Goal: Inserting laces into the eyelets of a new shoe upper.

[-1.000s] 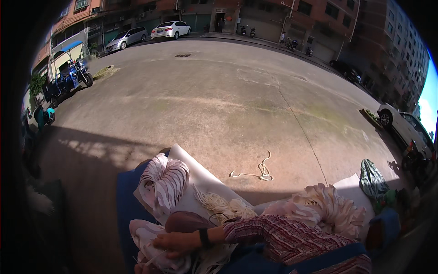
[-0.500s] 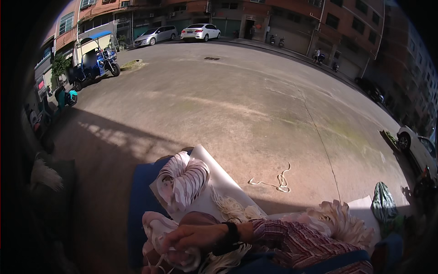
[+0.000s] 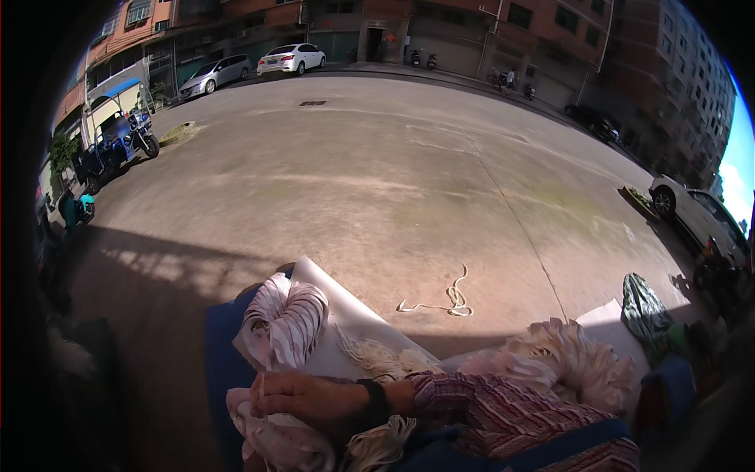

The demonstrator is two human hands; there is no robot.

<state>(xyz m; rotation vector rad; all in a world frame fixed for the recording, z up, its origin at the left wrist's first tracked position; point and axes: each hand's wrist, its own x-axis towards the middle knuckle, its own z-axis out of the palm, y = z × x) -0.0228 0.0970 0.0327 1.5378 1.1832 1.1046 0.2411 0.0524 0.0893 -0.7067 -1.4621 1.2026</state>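
Note:
My right hand (image 3: pixel 295 395) reaches leftward over a pale pink-and-white bundle of folded strips (image 3: pixel 287 444) low in the view. Its fingers are pinched together at the bundle's upper side, with a thin white strip (image 3: pixel 261 383) showing at the fingertips. A dark band (image 3: pixel 377 400) circles that wrist. My left hand is mostly hidden; a small brownish patch beneath the bundle may be part of it. Just beyond lies a second, striped bundle (image 3: pixel 285 321) on a white sheet (image 3: pixel 330 299). Cream cords (image 3: pixel 385 355) are heaped on the sheet, and more loose cords (image 3: pixel 381 442) hang below my wrist.
A ruffled pale bundle (image 3: pixel 578 362) lies beyond my right forearm, near a dark green plastic bag (image 3: pixel 645 303). One loose cord (image 3: pixel 458 303) rests on the concrete ground. Parked vehicles include a blue three-wheeler (image 3: pixel 118 141) at left and a white car (image 3: pixel 700 208) at right.
My right hand has risen off the near bundle's middle to its upper edge, its fingers now drawn together. The whole scene has shifted left in the view as the camera turned right.

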